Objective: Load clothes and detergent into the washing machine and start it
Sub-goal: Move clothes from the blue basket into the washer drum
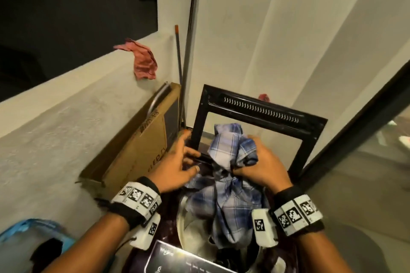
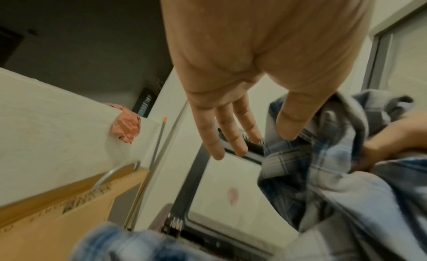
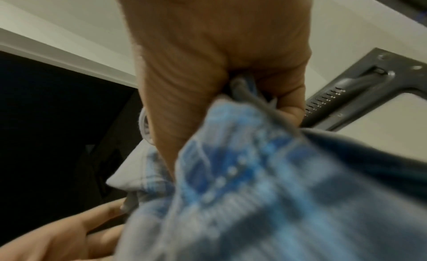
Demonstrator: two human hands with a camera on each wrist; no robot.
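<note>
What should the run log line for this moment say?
stage: loading clothes | right hand: grips plaid shirt above drum | left hand: open | lid: raised

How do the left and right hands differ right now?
The right hand is curled round a bunch of the blue plaid shirt, gripping it; the left hand has its fingers straight and spread and grips nothing. In the left wrist view, the left hand's thumb lies against the shirt. Both hands are above the washing machine's open tub and wear marker wristbands.
</note>
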